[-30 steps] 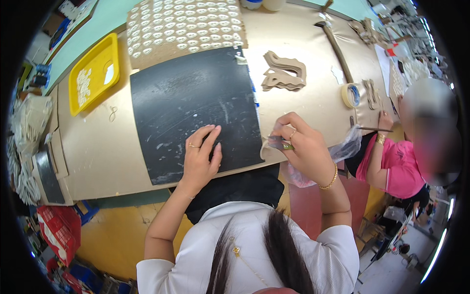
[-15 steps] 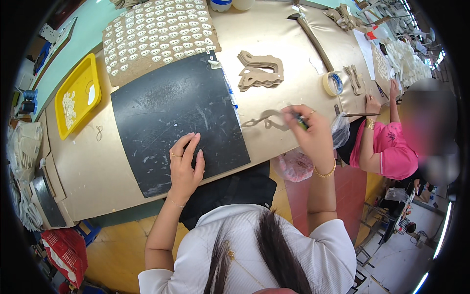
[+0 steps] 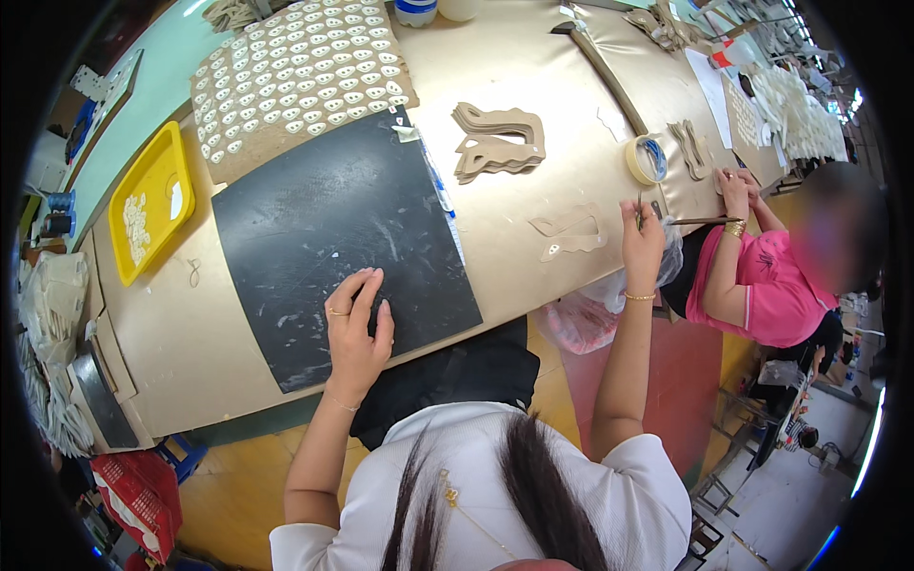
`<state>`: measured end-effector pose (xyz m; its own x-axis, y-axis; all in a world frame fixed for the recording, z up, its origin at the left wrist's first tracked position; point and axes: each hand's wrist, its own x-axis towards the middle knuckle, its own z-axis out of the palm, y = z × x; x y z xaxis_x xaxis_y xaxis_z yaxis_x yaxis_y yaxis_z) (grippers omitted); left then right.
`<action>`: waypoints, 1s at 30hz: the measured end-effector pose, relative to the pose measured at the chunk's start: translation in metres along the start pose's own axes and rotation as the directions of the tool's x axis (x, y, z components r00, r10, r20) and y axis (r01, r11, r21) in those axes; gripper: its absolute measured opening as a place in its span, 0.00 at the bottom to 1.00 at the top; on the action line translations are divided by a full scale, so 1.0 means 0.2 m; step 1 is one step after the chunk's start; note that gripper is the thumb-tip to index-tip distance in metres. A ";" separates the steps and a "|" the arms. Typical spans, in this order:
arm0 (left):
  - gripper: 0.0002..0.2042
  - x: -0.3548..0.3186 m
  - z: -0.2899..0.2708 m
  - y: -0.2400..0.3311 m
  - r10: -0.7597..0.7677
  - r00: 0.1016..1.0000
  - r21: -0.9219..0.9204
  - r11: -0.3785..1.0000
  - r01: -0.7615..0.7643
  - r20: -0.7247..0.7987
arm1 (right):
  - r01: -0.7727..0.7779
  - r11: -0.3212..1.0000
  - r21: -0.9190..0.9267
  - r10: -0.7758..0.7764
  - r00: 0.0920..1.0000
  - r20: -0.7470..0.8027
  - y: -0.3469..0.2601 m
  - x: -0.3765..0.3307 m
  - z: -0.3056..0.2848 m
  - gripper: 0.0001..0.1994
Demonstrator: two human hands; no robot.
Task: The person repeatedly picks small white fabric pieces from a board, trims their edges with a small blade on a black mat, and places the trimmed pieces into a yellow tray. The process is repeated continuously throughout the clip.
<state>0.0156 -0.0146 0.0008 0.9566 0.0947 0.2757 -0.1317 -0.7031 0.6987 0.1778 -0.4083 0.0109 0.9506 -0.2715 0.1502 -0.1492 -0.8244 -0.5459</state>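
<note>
My left hand (image 3: 358,328) rests near the front edge of the black mat (image 3: 333,219), fingers stretched and apart, holding nothing. To the right, my right hand (image 3: 645,246) is raised at the table's front edge, its fingers closed on a small pointed tool (image 3: 639,208). Most of that tool is hidden by the fingers, so its kind is unclear. Left of this hand a thin tan cut-out piece (image 3: 595,228) lies flat on the table. Further back is a stack of curved tan cut pieces (image 3: 500,128).
At the left stands a yellow tray (image 3: 122,228) with small white pieces. A brown sheet (image 3: 295,67) bearing rows of white shapes lies behind the mat. A tape roll (image 3: 640,164) and a hammer (image 3: 609,81) are at right. A co-worker in a pink shirt (image 3: 762,295) sits there.
My right hand has moved right and turned upright, away from the thin cut-out piece, which now lies flat, further right. My left hand has stayed on the mat.
</note>
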 end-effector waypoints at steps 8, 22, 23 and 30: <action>0.22 0.09 -0.07 -0.05 0.025 1.000 0.003 1.000 -0.024 -0.017 | 0.439 0.890 0.123 -0.455 0.835 0.309 -1.03 -0.01 0.36 0.16; 0.18 0.62 -0.34 -0.70 -0.032 0.946 0.457 0.870 0.185 -0.323 | 0.976 -0.122 -0.181 -0.983 -0.094 0.155 -1.79 0.20 1.01 0.05; 0.18 0.63 -0.34 -0.70 -0.049 0.952 0.483 0.853 0.197 -0.302 | 0.967 -0.149 -0.205 -0.974 -0.107 0.199 -1.80 0.21 1.02 0.05; 0.17 0.64 -0.31 -0.72 -0.045 0.953 0.540 0.816 0.208 -0.299 | 0.948 -0.265 -0.178 -0.932 -0.204 0.299 -1.86 0.22 1.02 0.07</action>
<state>0.1415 0.1427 -0.0222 0.8403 0.3325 0.4283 0.2316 -0.9343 0.2709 0.3301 -0.0131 0.0523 0.0263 0.9725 0.2316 0.8921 -0.1273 0.4335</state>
